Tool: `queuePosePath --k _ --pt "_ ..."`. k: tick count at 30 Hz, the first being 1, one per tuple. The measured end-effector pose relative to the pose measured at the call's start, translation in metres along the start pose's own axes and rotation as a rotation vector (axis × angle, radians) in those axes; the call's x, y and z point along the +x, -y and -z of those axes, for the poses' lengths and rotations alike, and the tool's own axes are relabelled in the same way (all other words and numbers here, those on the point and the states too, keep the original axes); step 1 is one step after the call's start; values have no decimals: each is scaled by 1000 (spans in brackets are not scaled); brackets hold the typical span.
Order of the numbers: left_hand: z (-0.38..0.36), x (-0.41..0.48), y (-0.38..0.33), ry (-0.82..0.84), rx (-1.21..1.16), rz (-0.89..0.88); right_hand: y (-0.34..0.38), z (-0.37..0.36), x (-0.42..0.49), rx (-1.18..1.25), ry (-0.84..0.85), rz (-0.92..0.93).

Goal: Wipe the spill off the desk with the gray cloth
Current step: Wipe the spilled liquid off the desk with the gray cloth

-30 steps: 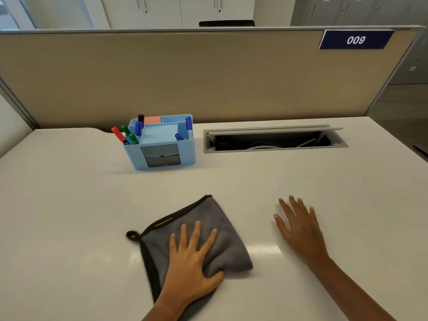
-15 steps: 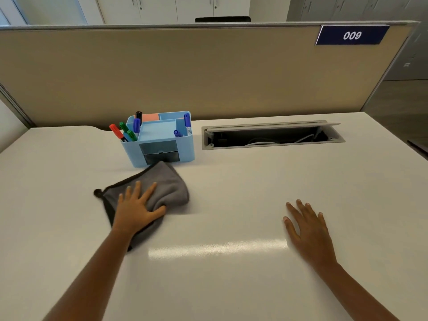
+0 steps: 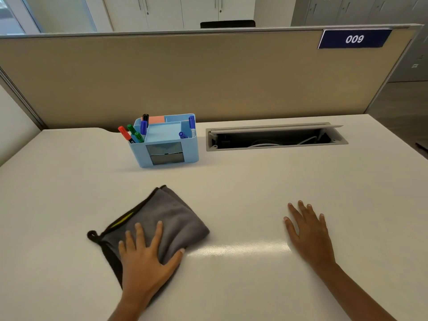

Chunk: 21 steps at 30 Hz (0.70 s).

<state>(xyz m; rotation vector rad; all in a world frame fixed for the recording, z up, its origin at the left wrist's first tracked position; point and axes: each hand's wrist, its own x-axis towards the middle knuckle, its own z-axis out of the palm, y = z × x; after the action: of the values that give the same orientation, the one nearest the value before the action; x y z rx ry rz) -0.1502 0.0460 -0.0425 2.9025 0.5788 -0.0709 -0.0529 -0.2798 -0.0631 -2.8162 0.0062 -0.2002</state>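
Pulled back nearer, the left hand (image 3: pixel 148 262) presses flat, fingers spread, on the gray cloth (image 3: pixel 166 218); keep even pressure sweeping rightward.

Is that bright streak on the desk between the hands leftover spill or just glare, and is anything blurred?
Head view: the pale streak on the desk reads as ceiling-light glare, though a wet film cannot be ruled out. Head view: the left hand on the gray cloth is slightly blurred at its edges; the right hand is sharp. Head view: wide-angle bowing curves the partition.
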Motion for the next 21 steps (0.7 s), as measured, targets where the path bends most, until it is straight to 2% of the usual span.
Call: queuePosePath --k 3,5,9,11,13,15,17,18,21 --pt "-5 -24 -41 29 -21 -115 5 3 -2 5 33 -16" --pt "-10 -36 -73 41 -8 -215 18 5 -3 110 22 -6" --pt "-17 -44 -113 13 -82 -324 74 12 -14 373 34 161" --pt "-15 -37 -111 15 -242 -351 103 11 -20 413 77 245" --pt "-2 -26 -95 -68 -505 -335 126 2 -27 380 164 292" --pt "11 -17 -72 -197 -616 -284 147 -12 -40 282 251 290" --pt "17 -9 -46 -302 -563 -244 167 -20 -59 81 207 266" --pt "18 -7 -36 -323 -537 -208 177 -20 -66 14 245 229" --pt "16 -3 -11 -325 -499 -65 196 -19 -76 -54 248 181"
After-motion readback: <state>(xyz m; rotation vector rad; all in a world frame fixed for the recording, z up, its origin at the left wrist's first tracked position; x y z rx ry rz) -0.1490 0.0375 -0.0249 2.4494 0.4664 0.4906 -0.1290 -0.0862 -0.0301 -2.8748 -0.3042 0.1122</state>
